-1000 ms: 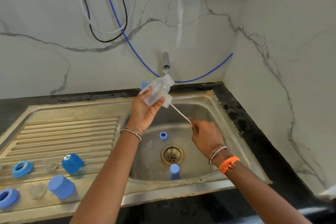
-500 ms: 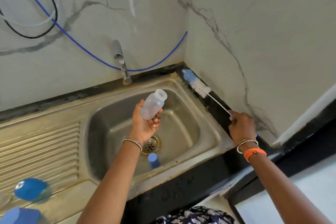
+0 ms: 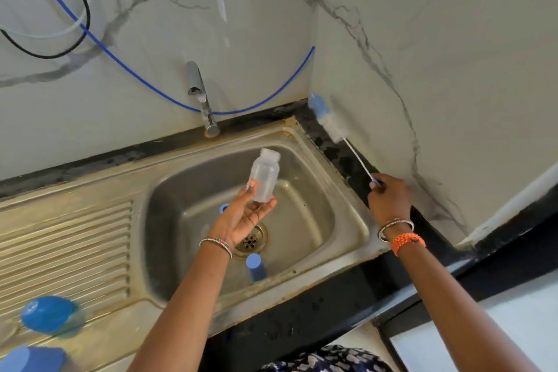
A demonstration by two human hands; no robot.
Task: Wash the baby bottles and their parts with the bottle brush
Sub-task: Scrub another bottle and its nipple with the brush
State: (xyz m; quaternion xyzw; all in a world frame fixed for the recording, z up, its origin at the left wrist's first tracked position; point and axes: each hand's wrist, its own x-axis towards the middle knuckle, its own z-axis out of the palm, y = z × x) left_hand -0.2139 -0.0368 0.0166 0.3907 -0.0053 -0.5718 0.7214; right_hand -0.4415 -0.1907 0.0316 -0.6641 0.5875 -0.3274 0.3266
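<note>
The left hand (image 3: 247,217) holds a clear bottle (image 3: 265,176) over the sink (image 3: 347,199), fingers curled around its base and lower body, palm up. The bottle's long axis is nearly upright, tilting a little to the right, with the open neck at the top pointing toward the tap (image 3: 201,100). Held there, any water left inside would fall into the basin, and the mouth sits ready for rinsing, I'd guess.

The right hand (image 3: 389,196) pinches the blue handle end of the brush (image 3: 329,124). The brush lies along the dark tabletop (image 3: 338,154) strip between the sink rim and the side wall, its long axis running from the hand up and away to the corner, its white bristles and blue tip pointing at that corner. It looks like a parking spot that keeps the brush out of the basin, though I can't tell whether it is being set down or picked up.

A blue cap (image 3: 256,266) stands in the sink near the drain (image 3: 250,240). Two more blue parts (image 3: 46,313) sit on the drainboard at left.
</note>
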